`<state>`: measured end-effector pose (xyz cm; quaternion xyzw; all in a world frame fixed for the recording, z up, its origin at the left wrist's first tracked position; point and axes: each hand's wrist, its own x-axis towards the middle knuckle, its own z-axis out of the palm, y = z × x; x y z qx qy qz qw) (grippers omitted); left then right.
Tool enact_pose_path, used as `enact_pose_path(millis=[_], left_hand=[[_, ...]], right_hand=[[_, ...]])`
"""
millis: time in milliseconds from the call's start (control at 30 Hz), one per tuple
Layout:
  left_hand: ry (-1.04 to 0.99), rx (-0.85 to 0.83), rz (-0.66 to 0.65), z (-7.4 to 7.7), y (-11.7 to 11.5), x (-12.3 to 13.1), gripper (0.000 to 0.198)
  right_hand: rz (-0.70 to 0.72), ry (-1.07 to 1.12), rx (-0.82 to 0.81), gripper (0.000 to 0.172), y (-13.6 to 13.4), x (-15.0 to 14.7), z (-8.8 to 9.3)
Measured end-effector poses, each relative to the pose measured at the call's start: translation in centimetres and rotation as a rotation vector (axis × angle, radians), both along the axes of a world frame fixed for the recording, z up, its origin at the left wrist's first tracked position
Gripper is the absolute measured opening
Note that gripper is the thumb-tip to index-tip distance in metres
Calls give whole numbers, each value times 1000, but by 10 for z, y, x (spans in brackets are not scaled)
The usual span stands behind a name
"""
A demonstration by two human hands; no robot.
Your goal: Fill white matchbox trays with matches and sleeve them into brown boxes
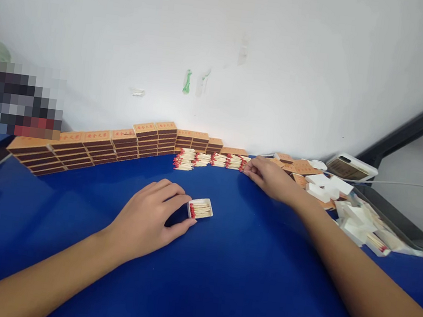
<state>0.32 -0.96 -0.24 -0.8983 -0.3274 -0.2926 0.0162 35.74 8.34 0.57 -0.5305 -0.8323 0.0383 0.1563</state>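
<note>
My left hand (156, 213) grips the left end of a small white matchbox tray (210, 215) between thumb and fingers on the blue table. Red-headed matches (202, 210) lie side by side in the tray, heads to the left. Farther back, my right hand (269, 176) is at the right end of a row of loose match piles (219, 159). Its thumb and forefinger are pinched on matches there; how many is hidden by the fingers.
Stacked closed matchboxes (97, 144) line the wall from left to centre. At right lie loose box sleeves (303, 167), empty white trays (319, 192), a white-cased phone (352, 167) with a cable, and a dark tray (400, 218). A blurred person (14, 98) is at far left.
</note>
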Motion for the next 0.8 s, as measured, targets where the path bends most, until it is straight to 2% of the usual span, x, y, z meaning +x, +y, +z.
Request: enact_pose_path(millis=[433,667,800], left_hand=[[-2,-4,-3,0,0,0,26],[-3,5,-6,0,0,0,27],[-4,9,4,-1,1,0,26]], right_hand=[[-7,5,41,19,1,-1,-1],[-31,-29,-7,16,0,-1,2],[40,6,30,14,-12,-13,10]])
